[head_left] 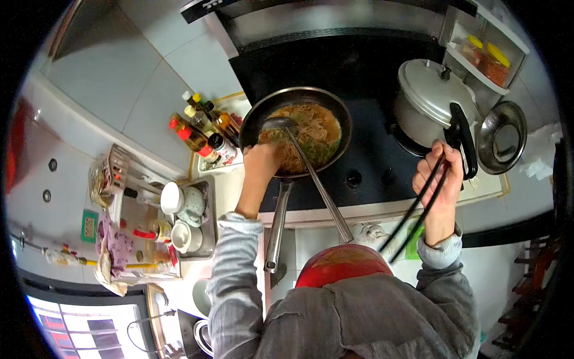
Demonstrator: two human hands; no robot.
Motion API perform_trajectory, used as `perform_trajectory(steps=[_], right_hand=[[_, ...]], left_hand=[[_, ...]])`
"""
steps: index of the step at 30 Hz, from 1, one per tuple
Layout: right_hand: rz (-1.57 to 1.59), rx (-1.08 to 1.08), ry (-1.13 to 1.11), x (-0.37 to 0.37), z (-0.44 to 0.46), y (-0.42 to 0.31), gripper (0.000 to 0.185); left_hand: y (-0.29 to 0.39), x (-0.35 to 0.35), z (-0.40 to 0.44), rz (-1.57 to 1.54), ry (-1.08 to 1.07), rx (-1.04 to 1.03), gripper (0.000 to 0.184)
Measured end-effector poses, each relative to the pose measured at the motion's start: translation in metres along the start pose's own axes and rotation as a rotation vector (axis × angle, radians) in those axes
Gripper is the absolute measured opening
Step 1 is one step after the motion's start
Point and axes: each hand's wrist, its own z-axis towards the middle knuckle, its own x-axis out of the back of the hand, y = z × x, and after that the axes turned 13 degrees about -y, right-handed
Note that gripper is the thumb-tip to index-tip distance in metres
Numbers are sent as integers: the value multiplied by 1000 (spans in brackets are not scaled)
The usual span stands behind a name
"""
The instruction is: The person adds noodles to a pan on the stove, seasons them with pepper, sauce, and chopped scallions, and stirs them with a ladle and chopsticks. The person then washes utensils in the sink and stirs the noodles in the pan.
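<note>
My right hand (439, 173) is closed around a pair of black chopsticks (412, 210), which slant down to the left, away from the stove. My left hand (263, 158) is over the near-left rim of a dark frying pan (345, 128); its fingers are blurred and mostly hidden. Brown broth with food (311, 133) and green bits fills the pan. A metal ladle (314, 173) rests in it, its bowl in the food and its long handle crossing the near rim. The pan's metal handle (277, 230) points toward me.
A silver pressure cooker (421, 110) with a black handle stands right on the black stove (371, 173). Beside it sits a metal bowl (519, 128). Several sauce bottles (191, 134) crowd the left. Cups (172, 197) stand on a tray farther left. A red rounded thing (311, 272) is below.
</note>
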Motion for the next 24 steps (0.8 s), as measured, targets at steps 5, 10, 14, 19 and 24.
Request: perform_trajectory(steps=[5,10,14,19,24], right_hand=[[-70,-2,52,17,8,13,20],[-757,105,48,5,10,57,16],[-916,-141,-323,-23,0,94,13],[-994,-335,-822,-44,7,117,25],[-1989,104,-1050,-21,3,114,68]], left_hand=[[-5,17,-22,-496,436,250,17],[4,51,-77,-708,436,182,33],[58,86,-133,-839,200,-166,42],[61,84,-185,-828,58,-38,36],[30,19,-265,-1117,404,735,26]])
